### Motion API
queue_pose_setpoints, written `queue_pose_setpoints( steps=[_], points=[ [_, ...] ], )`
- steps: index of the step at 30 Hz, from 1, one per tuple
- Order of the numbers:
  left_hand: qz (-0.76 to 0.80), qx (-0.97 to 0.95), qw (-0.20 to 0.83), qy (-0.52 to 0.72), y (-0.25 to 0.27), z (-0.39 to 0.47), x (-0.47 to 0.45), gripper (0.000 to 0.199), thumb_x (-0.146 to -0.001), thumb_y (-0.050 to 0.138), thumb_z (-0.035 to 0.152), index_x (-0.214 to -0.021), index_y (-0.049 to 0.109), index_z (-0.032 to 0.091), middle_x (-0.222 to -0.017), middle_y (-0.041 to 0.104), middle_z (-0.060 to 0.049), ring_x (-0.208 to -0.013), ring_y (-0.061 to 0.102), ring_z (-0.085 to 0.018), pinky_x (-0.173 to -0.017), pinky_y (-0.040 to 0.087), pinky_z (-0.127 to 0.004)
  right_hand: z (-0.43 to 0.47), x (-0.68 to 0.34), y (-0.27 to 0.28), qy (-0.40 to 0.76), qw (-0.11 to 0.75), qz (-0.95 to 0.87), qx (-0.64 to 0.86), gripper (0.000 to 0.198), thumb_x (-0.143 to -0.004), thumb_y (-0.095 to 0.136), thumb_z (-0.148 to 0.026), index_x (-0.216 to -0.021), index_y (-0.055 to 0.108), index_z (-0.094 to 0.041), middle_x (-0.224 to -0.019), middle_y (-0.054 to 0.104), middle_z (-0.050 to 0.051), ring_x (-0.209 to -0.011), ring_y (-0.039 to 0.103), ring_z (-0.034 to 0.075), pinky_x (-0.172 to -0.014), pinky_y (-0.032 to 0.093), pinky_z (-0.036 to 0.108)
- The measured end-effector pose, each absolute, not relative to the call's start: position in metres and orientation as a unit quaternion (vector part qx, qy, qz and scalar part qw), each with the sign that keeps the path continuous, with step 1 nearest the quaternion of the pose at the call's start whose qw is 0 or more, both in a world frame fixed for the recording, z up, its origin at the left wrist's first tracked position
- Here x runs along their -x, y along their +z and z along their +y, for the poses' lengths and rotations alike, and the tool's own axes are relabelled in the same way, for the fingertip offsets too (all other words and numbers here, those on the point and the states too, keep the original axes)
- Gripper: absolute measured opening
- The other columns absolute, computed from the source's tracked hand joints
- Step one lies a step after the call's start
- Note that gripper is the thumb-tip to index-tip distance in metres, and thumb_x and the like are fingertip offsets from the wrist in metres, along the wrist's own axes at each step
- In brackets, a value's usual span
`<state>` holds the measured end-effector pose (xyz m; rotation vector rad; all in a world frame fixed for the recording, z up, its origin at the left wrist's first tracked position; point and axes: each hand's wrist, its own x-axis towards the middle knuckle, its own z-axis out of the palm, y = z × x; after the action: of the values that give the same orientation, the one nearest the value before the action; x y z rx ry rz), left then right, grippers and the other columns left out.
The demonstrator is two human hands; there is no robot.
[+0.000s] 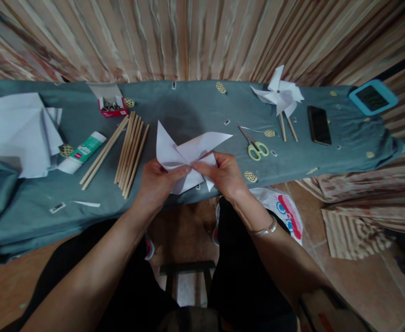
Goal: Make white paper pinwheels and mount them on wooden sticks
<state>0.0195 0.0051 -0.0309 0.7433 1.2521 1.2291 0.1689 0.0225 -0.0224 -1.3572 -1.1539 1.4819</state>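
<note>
**Paper pinwheel mid-fold, both hands on it**

Containers first: up and to the left of the left hand there's a small red box with its flap open, full of what look like little metal pins, hard to say exactly. A blue tray-like thing sits far off to the right of the right hand; can't tell what's in it.

Both hands are curled mostly closed, fingertips pinching the centre of a white paper pinwheel, held just over the near edge of the grey-clothed table. Thumbs meet at the middle, flaps sticking up and out.

Just left of the left hand lies a bundle of wooden sticks, with a glue tube further left. Right of the right hand are green-handled scissors, then a finished pinwheel and a phone.
</note>
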Motion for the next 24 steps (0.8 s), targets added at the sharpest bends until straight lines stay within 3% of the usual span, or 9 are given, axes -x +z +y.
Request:
queue_pose_setpoints(
  steps=[24],
  points=[
    [0.539, -0.340, 0.549, 0.540, -0.0311, 0.0060, -0.0188, 0.026, -0.055, 0.083, 0.025, -0.079, 0.075, 0.017, -0.080, 0.075, -0.003, -0.075, 0.069, -0.020, -0.071, 0.055, -0.029, 0.0196, -0.1652, -0.0235, 0.534, 0.419, -0.500, 0.538, 0.029, -0.062, 0.079, -0.041, -0.063, 0.062, -0.018, -0.059, 0.054, -0.004, -0.057, 0.043, 0.009, -0.051, 0.034, 0.024]
  ],
)
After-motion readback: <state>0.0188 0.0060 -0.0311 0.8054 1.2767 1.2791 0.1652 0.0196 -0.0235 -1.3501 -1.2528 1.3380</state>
